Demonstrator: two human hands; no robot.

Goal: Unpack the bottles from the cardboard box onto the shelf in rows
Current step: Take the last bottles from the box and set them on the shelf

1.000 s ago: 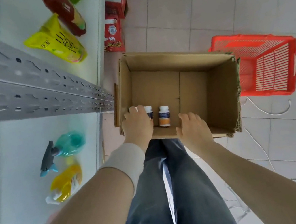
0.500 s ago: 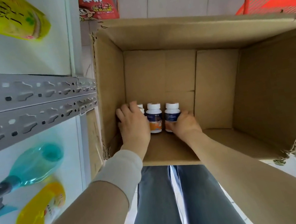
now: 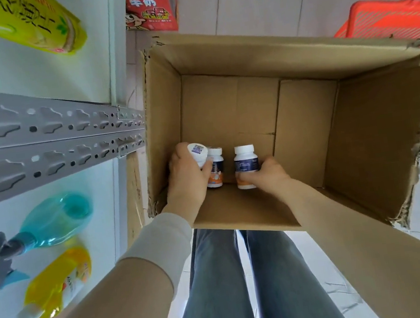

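An open cardboard box [image 3: 299, 69] stands on the floor in front of my legs. Three small white-capped bottles with blue and orange labels are in its near left corner. My left hand [image 3: 187, 178] grips the leftmost bottle [image 3: 198, 151], tilted with its cap towards me. The middle bottle [image 3: 216, 170] stands upright beside it, untouched. My right hand [image 3: 263, 175] grips the right bottle [image 3: 245, 164] low on its body. The white shelf [image 3: 27, 77] runs along the left.
A grey perforated shelf upright [image 3: 37, 141] crosses the left side. On the shelves lie a yellow pouch [image 3: 28, 25], a teal spray bottle [image 3: 47, 224] and a yellow pouch with a spout [image 3: 58, 285]. A red milk carton [image 3: 150, 4] and a red basket [image 3: 401, 21] stand on the tiled floor.
The view has closed in on the box. My left hand has lifted and tilted the leftmost bottle, and my right hand has drawn the right bottle away from the middle one.
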